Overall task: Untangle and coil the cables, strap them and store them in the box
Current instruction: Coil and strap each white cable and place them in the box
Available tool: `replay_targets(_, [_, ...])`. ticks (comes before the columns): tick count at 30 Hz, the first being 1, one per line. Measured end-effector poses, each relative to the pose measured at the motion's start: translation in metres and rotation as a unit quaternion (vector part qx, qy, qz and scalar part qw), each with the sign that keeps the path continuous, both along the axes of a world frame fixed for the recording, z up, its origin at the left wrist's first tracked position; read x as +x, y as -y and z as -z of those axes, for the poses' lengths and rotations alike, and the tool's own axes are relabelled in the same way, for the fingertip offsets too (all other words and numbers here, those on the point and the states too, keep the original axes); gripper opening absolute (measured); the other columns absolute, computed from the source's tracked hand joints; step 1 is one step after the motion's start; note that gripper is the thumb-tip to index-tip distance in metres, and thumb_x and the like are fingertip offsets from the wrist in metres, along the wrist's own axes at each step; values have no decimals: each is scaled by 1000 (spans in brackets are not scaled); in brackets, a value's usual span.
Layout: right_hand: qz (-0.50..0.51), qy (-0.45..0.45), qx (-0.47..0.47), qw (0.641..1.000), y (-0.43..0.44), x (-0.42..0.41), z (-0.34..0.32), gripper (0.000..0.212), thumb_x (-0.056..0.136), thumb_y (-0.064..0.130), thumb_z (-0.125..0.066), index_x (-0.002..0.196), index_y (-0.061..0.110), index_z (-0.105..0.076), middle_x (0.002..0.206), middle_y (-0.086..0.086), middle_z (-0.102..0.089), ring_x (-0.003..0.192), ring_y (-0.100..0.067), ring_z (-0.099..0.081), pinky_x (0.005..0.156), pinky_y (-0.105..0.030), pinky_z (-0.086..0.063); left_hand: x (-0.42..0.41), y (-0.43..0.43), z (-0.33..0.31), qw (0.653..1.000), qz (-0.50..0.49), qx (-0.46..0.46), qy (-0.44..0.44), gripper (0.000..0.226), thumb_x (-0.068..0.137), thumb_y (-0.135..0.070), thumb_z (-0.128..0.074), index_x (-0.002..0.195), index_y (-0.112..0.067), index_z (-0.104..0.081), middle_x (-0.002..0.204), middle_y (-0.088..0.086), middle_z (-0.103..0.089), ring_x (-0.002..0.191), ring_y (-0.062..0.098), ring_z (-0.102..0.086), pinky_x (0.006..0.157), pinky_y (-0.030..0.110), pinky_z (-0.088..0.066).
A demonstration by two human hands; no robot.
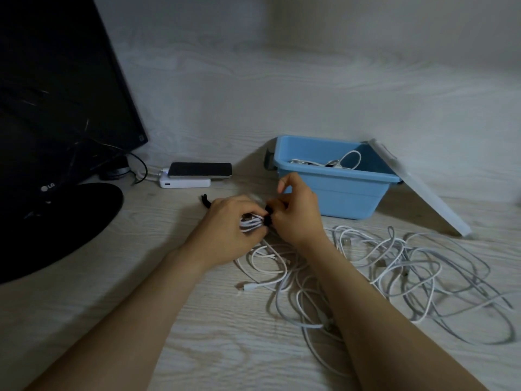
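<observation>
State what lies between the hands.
In the head view: a white cable coil, held by the left hand, with a black strap across it, pinched by the right hand.

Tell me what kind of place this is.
Probably a home or office desk: a black monitor stands on the pale wood-grain desktop, a phone lies on a white power bank beside it, and cables sprawl nearby.

Two hands (228,221) (296,213), one box (346,196), one lid (423,190), one phone (200,169)
</observation>
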State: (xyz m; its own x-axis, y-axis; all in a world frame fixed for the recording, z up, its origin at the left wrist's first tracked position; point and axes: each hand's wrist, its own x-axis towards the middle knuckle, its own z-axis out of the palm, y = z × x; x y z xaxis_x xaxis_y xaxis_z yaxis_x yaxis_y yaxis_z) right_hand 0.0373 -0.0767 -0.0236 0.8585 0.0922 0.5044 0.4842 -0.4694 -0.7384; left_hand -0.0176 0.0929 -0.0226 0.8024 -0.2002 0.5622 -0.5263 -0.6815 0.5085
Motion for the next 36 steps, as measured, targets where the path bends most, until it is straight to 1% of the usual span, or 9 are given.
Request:
replay_targets(5, [-1, 47, -28, 998, -3, -5, -3, 32, 84, 1, -64, 98, 21, -45, 48, 5, -56, 49, -14, -43, 65, -41, -38, 3, 3, -1, 999, -36, -8, -37, 18, 90, -16, -77, 105, -26, -82, 94, -17, -76, 87, -6, -68, 76, 4, -44])
replay_targets(11, [-32, 88, -78, 993, -8, -9, -7, 32, 84, 6, -71, 110, 17, -55, 58, 0, -65, 62, -27, -55, 78, -40, -39, 3, 1, -2, 994, -95, -19, -48, 13, 91, -21, -76, 84, -31, -72, 77, -16, -71, 73, -5, -65, 67, 2, -40])
replay_targets(13, [-39, 96, -102, 989, -7, -8, -6, 30, 84, 5, -72, 108, 16, -60, 64, -1, -70, 69, -31, -63, 77, -36, -38, 4, 2, 1, 993, -104, -9, -55, 17, 91, -24, -75, 78, -31, -66, 75, -12, -71, 69, -1, -64, 68, 7, -44])
replay_targets(16, [-59, 101, -136, 984, -7, -8, -7, 29, 81, 0, -70, 106, 15, -64, 74, -1, -75, 77, -28, -70, 74, -23, -38, 7, 1, 5, 990, -113, -15, -80, 15, 92, -25, -73, 79, -26, -64, 74, -8, -70, 68, 8, -65, 70, 36, -56])
replay_targets(18, [-78, 103, -153, 980, -7, -10, -10, 31, 80, -2, -67, 105, 16, -62, 74, -1, -75, 75, -26, -70, 75, -13, -37, 8, 1, 5, 990, -116, -17, -84, 14, 91, -25, -73, 80, -25, -64, 75, -7, -70, 70, 9, -66, 70, 39, -56])
replay_targets(23, [-97, 111, -209, 967, -5, -15, -16, 25, 80, 17, -58, 102, 28, -52, 73, 5, -70, 72, -29, -63, 77, -41, -50, 4, -1, 3, 992, -87, -36, -87, 10, 94, -21, -71, 89, -29, -67, 79, -15, -70, 75, -5, -65, 62, 10, -44])
replay_targets(26, [-91, 144, -236, 957, -4, -19, -17, 22, 78, 21, -55, 99, 26, -51, 66, 8, -62, 63, -29, -56, 68, -46, -53, 3, -3, 5, 993, -75, -26, -90, 9, 98, -19, -65, 102, -24, -70, 91, -13, -71, 83, 0, -66, 72, 18, -50])
replay_targets(31, [-71, 145, -180, 970, -5, -19, -21, 16, 91, 20, -62, 99, 24, -49, 69, 5, -68, 63, -27, -64, 64, -45, -54, -1, -4, 4, 998, -60, -1, -36, 18, 96, -10, -63, 96, -24, -53, 87, -6, -68, 80, 13, -65, 70, 42, -54])
replay_targets(36, [-65, 49, -81, 993, 2, -18, -29, 26, 83, 8, -78, 89, 19, -55, 66, 6, -70, 60, -7, -65, 67, -29, -54, 0, -4, 1, 997, -47, 24, 48, 17, 97, -14, -68, 94, -19, -51, 88, -2, -62, 81, 12, -52, 68, 36, -43])
